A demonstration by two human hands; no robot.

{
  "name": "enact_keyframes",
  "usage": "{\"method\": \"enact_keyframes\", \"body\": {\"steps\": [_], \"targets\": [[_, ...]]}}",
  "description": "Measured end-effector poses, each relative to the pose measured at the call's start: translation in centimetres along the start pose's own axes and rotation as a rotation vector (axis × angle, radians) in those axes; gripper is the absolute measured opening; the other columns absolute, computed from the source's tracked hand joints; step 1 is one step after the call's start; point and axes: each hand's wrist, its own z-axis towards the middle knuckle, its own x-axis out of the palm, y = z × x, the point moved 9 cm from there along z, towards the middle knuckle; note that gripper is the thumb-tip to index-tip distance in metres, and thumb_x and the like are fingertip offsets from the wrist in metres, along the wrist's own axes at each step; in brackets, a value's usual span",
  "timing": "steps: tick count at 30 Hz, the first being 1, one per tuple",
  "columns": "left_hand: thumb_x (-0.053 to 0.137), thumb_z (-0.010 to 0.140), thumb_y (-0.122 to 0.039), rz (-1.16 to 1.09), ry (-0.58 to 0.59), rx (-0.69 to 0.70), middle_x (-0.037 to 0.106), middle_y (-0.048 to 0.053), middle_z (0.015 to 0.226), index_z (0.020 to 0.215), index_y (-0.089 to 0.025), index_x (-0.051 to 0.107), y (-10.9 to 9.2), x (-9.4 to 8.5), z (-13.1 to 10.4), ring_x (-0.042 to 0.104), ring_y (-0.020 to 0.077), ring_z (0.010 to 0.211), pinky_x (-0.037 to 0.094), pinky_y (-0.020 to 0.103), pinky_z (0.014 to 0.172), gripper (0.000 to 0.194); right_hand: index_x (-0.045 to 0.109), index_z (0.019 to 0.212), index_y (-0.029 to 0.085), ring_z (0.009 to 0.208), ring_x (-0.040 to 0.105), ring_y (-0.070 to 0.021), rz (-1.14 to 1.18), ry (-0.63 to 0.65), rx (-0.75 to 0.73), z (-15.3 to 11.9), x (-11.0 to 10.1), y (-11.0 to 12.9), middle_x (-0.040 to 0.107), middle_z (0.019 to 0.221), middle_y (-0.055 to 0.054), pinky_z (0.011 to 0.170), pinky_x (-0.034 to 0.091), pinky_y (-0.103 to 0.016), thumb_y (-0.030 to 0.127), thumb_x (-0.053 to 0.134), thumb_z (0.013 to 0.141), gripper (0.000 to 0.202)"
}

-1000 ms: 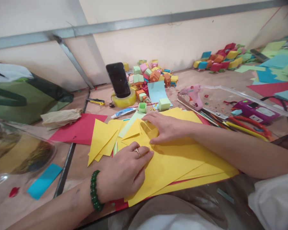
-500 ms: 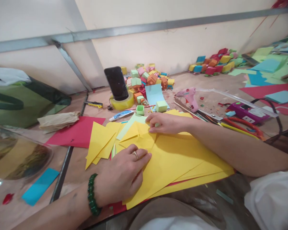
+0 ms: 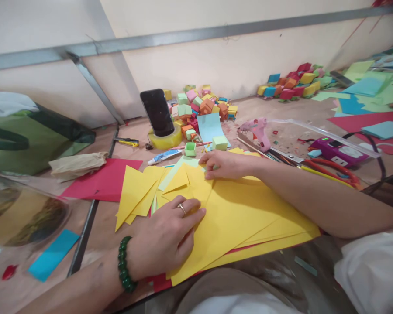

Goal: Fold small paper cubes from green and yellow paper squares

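Note:
My left hand [image 3: 168, 233], with a ring and a green bead bracelet [image 3: 126, 266], rests palm down on a stack of yellow paper [image 3: 245, 218]; its fingers are apart and slightly bent. Farther up the stack, my right hand [image 3: 224, 165] has its fingers curled against a yellow sheet with folds and a raised flap [image 3: 178, 181]. Just what the right fingertips pinch is partly hidden. Beside the stack on the left lie yellow paper triangles [image 3: 132, 192]. A pale green strip [image 3: 173, 174] pokes out behind the flap.
Beyond my hands stand a phone [image 3: 157, 112] on a tape roll [image 3: 166, 138], a glue tube [image 3: 164, 156] and a heap of small paper boxes [image 3: 194, 104]. A pink glue gun [image 3: 259, 134], scissors [image 3: 334, 172] and a purple power strip [image 3: 337, 150] lie to the right.
Both hands stay almost in place on the yellow paper, with only slight finger movement. The whole view shifts a little.

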Motion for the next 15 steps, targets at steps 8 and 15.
{"method": "enact_keyframes", "body": {"steps": [8, 15], "targets": [[0.045, 0.079, -0.009, -0.036, 0.013, 0.03, 0.061, 0.014, 0.126, 0.113, -0.012, 0.063, -0.06, -0.3, 0.33, 0.054, 0.0254, 0.094, 0.053, 0.041, 0.082, 0.04, 0.072, 0.082, 0.015, 0.111, 0.059, -0.0262, -0.048, 0.015, -0.066, -0.15, -0.18, 0.79, 0.061, 0.126, -0.013, 0.097, 0.044, -0.038, 0.033, 0.049, 0.092, 0.03], [0.045, 0.078, -0.009, -0.034, 0.022, 0.027, 0.061, 0.013, 0.129, 0.114, -0.011, 0.063, -0.09, -0.1, 0.31, 0.054, 0.0261, 0.094, 0.053, 0.042, 0.082, 0.04, 0.067, 0.062, 0.017, 0.108, 0.059, -0.0265, -0.055, -0.031, -0.041, -0.11, -0.09, 0.33, 0.062, 0.124, -0.008, 0.092, 0.047, -0.035, 0.032, 0.067, 0.079, 0.022]]}}
